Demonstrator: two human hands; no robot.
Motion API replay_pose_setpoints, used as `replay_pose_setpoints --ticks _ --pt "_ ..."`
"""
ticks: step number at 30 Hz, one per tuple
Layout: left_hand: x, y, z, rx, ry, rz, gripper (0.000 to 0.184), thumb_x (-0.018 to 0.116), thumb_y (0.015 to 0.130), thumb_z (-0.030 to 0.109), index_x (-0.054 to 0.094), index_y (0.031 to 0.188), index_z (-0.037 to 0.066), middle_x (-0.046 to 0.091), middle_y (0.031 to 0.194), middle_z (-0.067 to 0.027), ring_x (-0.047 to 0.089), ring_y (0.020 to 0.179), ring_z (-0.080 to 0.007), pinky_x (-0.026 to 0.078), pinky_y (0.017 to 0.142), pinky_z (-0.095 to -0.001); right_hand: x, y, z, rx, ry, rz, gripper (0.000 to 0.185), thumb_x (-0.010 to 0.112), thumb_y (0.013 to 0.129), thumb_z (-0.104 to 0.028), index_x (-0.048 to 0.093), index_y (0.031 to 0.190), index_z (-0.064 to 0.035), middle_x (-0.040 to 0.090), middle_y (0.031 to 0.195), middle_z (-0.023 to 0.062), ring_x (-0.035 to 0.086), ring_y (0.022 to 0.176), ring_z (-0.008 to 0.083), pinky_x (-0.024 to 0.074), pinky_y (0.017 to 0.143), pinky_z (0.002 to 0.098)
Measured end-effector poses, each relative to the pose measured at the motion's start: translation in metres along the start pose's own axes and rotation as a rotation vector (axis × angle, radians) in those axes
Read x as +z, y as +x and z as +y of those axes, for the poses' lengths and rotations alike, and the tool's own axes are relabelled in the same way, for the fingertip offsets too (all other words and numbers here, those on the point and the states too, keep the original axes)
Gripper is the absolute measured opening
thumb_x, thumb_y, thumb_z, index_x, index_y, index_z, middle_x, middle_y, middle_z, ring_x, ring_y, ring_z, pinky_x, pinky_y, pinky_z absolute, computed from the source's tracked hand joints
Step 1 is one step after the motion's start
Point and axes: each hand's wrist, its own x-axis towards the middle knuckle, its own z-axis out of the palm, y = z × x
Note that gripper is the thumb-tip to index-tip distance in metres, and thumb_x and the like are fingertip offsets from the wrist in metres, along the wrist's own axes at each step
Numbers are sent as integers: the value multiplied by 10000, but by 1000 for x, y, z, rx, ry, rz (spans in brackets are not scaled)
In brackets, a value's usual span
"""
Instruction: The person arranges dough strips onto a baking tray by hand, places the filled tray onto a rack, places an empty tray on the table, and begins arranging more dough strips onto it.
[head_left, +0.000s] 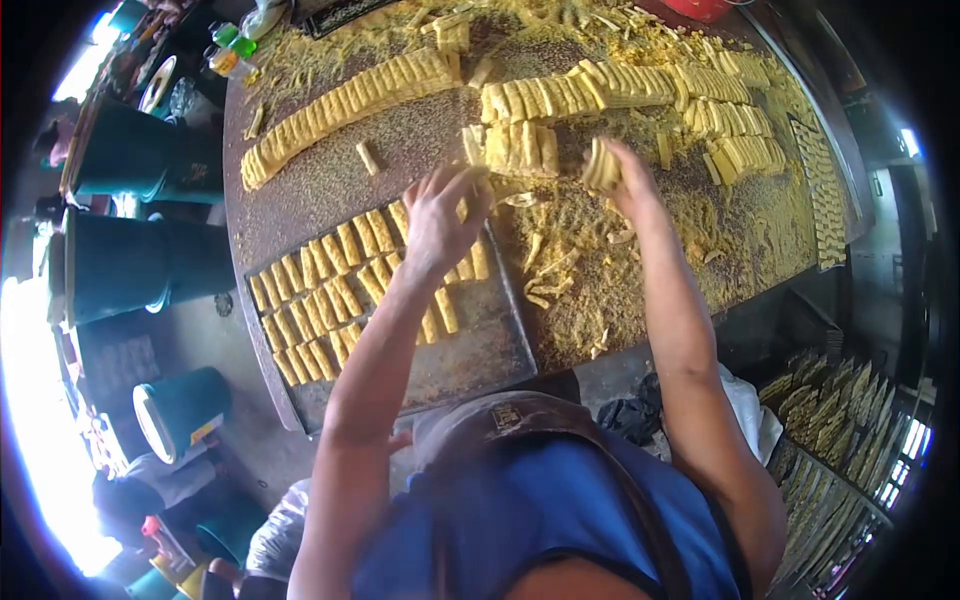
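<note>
On the dark baking tray [470, 350] at the table's near left lie rows of yellow dough sticks [325, 300]. Over the tray's far right corner is my left hand [447, 215], fingers curled down and together; what they hold, if anything, is hard to see. My right hand [628, 178] is wrapped round a small stack of dough sticks [601, 166], above the crumb-covered table [640, 290]. Between and beyond the hands stands a short row of cut sticks [520, 148]. Behind it runs a longer row [580, 92], and another long row [350, 108] curves to the left.
More cut sticks [745, 155] sit at the right, near a filled tray [820, 190] on the table's edge. Dough scraps [550, 270] lie between my arms. Bottles [232, 42] stand at the far left corner. Green bins [120, 260] and a rack of filled trays [835, 420] flank the table.
</note>
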Motion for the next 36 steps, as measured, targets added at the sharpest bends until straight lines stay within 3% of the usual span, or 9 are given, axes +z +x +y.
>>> replay_pose_setpoints --ticks 3,4,7,8,13,17,24,28,36 --pt "-31 -72 -36 11 77 -109 261 748 829 289 731 1060 168 683 1106 -46 601 1072 -224 372 962 -437 49 -79 21 -125 -392 -35 371 629 912 -122 488 1248 -56 639 1089 153 659 905 225 600 657 346" --pt "-41 -96 -38 6 84 -150 256 765 811 300 740 1028 168 686 1074 -49 600 1067 -221 371 958 -436 65 -100 32 10 -507 -165 340 644 895 -74 514 1210 -71 633 1121 156 658 918 228 604 682 329" --pt "-57 -149 -29 80 118 -223 353 808 758 346 728 1063 187 661 1090 -24 572 1093 -212 360 958 -439 114 -143 102 -46 -725 -193 372 738 837 -111 558 1162 -87 643 1056 114 652 900 188 585 694 299" --pt "-56 -160 -30 106 95 -246 385 807 742 344 713 1082 190 645 1116 -31 563 1096 -219 353 962 -440 141 -167 104 -60 -857 -115 334 731 824 -111 585 1118 -49 669 1023 124 666 887 225 569 775 360" --pt "-52 -174 -34 176 31 -144 401 783 726 289 694 1098 171 631 1134 -54 565 1084 -251 356 956 -457 160 -173 146 -467 -1157 127 329 748 765 -132 659 1064 -28 705 1031 165 691 939 304 560 805 391" --pt "-38 -170 -20 226 -3 -125 377 760 725 273 698 1079 163 634 1115 -56 563 1078 -254 366 940 -467 147 -171 146 -488 -1237 255 357 756 750 -173 690 1089 -81 716 988 161 686 945 325 540 844 397" --pt "-28 -159 -6 171 50 -129 340 741 747 297 704 1063 179 636 1066 -57 561 1074 -254 358 946 -468 127 -162 137 -423 -1044 207 372 772 743 -154 695 1099 -76 722 976 150 702 910 303 552 802 381" --pt "-14 -147 0 158 75 -266 368 740 749 338 695 1081 185 622 1082 -53 549 1098 -244 341 972 -478 123 -162 134 -468 -1196 175 349 755 768 -112 696 1109 -72 717 1010 155 702 914 298 556 800 376" --pt "-42 -164 -21 144 17 -146 420 789 755 387 690 1106 180 632 1159 -51 545 1138 -234 358 973 -480 113 -175 135 -531 -847 233 317 739 837 -154 676 1119 -23 730 948 156 717 844 231 558 729 355"
